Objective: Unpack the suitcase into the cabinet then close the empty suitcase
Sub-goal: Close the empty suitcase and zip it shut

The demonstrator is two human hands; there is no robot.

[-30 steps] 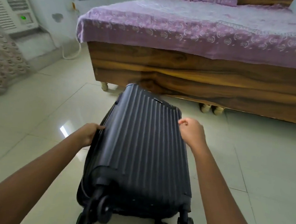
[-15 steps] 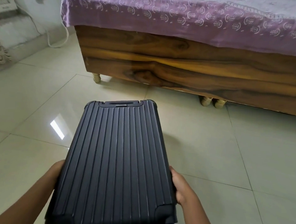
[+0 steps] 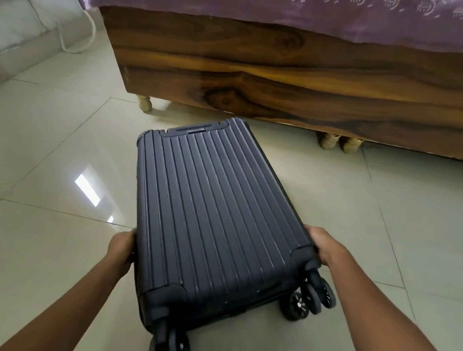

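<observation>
Lying flat, the closed suitcase (image 3: 216, 215) points lengthwise at the bed (image 3: 286, 77), wheels (image 3: 312, 299) away. Left hand (image 3: 121, 250) and right hand (image 3: 321, 247) clasp its sides.

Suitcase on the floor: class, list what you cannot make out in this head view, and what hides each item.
All in the head view:
1. The contents of the suitcase: hidden by its closed shell.
2. Fingertips of the left hand and right hand: tucked round the suitcase's sides.
3. The cabinet: outside the frame.
4. The top of the bed: cut off by the upper edge.
5. The near-left wheel: clipped by the lower edge.
</observation>
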